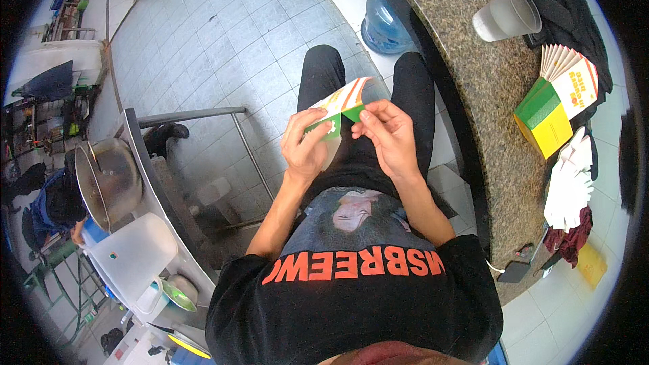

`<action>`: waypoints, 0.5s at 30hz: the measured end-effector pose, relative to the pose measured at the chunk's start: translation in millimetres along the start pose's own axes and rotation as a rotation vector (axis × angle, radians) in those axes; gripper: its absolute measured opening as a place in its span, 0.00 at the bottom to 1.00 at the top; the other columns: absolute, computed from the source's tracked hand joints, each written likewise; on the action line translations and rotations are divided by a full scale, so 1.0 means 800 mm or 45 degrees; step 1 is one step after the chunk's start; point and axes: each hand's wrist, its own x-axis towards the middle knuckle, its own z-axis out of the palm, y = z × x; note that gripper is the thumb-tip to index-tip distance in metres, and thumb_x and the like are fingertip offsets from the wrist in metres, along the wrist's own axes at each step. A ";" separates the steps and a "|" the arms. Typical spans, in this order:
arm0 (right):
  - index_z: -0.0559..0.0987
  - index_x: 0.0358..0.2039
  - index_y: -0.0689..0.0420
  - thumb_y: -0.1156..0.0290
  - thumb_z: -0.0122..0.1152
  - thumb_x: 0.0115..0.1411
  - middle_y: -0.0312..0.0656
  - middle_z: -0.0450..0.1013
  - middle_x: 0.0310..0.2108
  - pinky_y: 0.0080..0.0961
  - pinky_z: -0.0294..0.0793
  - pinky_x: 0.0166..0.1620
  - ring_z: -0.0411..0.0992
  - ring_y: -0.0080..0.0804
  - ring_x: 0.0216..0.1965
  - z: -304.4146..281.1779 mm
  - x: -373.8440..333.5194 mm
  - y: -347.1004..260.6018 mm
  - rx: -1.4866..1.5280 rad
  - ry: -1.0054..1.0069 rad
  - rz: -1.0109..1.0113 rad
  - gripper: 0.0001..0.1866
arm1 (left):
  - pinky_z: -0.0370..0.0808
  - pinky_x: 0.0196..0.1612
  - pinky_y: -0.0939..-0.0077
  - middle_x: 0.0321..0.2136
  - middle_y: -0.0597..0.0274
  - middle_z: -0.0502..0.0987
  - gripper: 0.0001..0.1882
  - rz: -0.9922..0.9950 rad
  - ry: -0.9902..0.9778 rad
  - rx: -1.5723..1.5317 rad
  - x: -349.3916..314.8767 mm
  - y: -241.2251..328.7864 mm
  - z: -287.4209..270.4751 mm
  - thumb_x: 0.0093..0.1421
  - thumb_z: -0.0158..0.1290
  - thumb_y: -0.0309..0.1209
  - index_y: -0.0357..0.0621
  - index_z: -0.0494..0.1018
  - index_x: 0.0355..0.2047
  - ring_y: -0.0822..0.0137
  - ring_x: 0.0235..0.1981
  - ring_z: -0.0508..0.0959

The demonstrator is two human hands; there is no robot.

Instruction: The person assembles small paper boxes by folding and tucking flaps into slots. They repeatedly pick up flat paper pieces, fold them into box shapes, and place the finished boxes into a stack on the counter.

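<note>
Above my lap I hold a small paper food carton (pixel 348 96), white with orange stripes and green panels, partly folded and tilted. My left hand (pixel 304 143) grips its left side, thumb across the green panel. At the right edge, my right hand (pixel 389 138) pinches a green flap between thumb and fingers. A stack of similar cartons (pixel 544 107), green, yellow and white, lies fanned out on the counter to my right. Nearer me is a stack of white folded paper pieces (pixel 569 186), whose exact kind I cannot make out.
A speckled granite counter (pixel 466 81) curves along my right, bearing a translucent plastic cup (pixel 507 15) and dark cloth (pixel 571 17). Beneath it stands a blue water jug (pixel 387 23). At left, a metal table holds a large pot (pixel 108 182) and a white plastic container (pixel 138 257).
</note>
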 end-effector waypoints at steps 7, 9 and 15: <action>0.80 0.37 0.67 0.86 0.66 0.61 0.46 0.82 0.40 0.23 0.79 0.47 0.80 0.26 0.41 -0.006 -0.002 0.010 -0.256 -0.040 -0.287 0.05 | 0.79 0.47 0.65 0.40 0.47 0.82 0.07 -0.350 0.119 -0.193 0.007 0.031 0.009 0.59 0.57 0.16 0.35 0.76 0.38 0.55 0.42 0.83; 0.81 0.37 0.67 0.87 0.67 0.60 0.46 0.82 0.39 0.22 0.78 0.49 0.79 0.26 0.43 -0.001 -0.003 0.016 -0.302 -0.070 -0.417 0.06 | 0.78 0.49 0.65 0.40 0.47 0.82 0.05 -0.455 0.123 -0.248 0.016 0.047 0.012 0.62 0.57 0.18 0.34 0.76 0.38 0.57 0.43 0.82; 0.83 0.29 0.64 0.86 0.71 0.55 0.44 0.84 0.35 0.24 0.79 0.43 0.81 0.26 0.37 -0.002 0.005 0.017 -0.625 -0.073 -0.668 0.05 | 0.78 0.46 0.67 0.38 0.48 0.82 0.05 -0.594 0.166 -0.303 0.029 0.062 0.015 0.58 0.60 0.18 0.35 0.78 0.35 0.56 0.41 0.83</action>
